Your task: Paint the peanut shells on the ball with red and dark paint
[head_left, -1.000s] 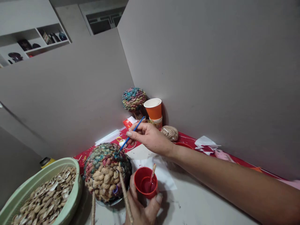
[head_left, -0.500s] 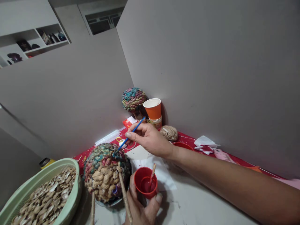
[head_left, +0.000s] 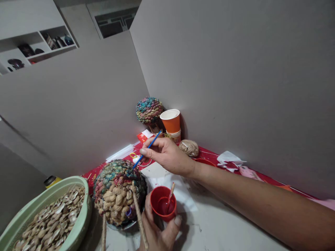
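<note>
A blue paintbrush (head_left: pixel 148 149) is pinched in my right hand (head_left: pixel 164 153), its tip down against the far right side of a dome covered in peanut shells (head_left: pixel 119 191). The dome's upper part is painted green, blue and red; its near side is bare tan shell. My left hand (head_left: pixel 159 233) grips a red cup (head_left: pixel 162 204) with dark red liquid in it and a thin stick (head_left: pixel 171 191) leaning inside. A pale wrapped stick (head_left: pixel 140 219) slants from the dome past my left hand, and another stands at the dome's near left.
A green basket (head_left: pixel 87 205) of peanut shells stands at left. Behind are a painted shell ball (head_left: pixel 149 111), an orange paper cup (head_left: pixel 170 122) on stacked cups, a beige yarn ball (head_left: pixel 188 148), white sticks (head_left: pixel 120 153) and crumpled tissue (head_left: pixel 230 159). Grey panels rise behind the table.
The brush tip has shifted slightly right and up along the dome, my right hand moving only a little. My left hand and the red cup stay nearly still.
</note>
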`<state>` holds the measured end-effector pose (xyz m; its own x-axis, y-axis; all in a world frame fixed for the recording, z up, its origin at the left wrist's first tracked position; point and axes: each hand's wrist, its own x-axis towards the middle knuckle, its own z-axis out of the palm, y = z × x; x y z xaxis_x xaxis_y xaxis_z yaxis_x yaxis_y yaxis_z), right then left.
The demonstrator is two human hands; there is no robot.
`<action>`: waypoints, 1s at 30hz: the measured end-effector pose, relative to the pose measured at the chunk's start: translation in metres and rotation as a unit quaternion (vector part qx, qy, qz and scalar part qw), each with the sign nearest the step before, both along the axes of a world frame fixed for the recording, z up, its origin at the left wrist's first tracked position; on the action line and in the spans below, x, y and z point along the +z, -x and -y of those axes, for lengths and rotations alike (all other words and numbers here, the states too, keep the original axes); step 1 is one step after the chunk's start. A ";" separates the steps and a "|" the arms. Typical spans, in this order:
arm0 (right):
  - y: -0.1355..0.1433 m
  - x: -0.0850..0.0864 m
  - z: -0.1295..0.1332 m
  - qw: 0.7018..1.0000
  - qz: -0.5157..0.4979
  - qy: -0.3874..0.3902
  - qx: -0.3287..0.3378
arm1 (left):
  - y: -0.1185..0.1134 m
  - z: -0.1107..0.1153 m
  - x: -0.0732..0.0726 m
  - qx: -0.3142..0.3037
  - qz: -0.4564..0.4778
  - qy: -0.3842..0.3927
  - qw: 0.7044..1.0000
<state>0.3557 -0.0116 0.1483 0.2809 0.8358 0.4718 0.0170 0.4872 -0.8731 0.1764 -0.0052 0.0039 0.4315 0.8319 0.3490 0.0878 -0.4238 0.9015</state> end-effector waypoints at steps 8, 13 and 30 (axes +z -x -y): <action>-0.008 0.004 0.004 1.000 0.017 0.005 0.024 | -0.002 0.001 0.005 -0.007 0.005 0.034 0.999; -0.005 0.002 0.001 1.000 0.018 0.008 0.024 | -0.002 -0.001 0.002 0.004 -0.005 0.020 1.000; 0.003 -0.001 0.001 0.999 0.017 -0.026 0.012 | -0.004 0.005 0.015 -0.009 0.000 0.026 1.000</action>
<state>0.3526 -0.0122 0.1476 0.2446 0.8165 0.5230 0.0339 0.5318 -0.8462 0.1803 -0.0100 0.0184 0.4473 0.8406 0.3054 0.0804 -0.3779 0.9224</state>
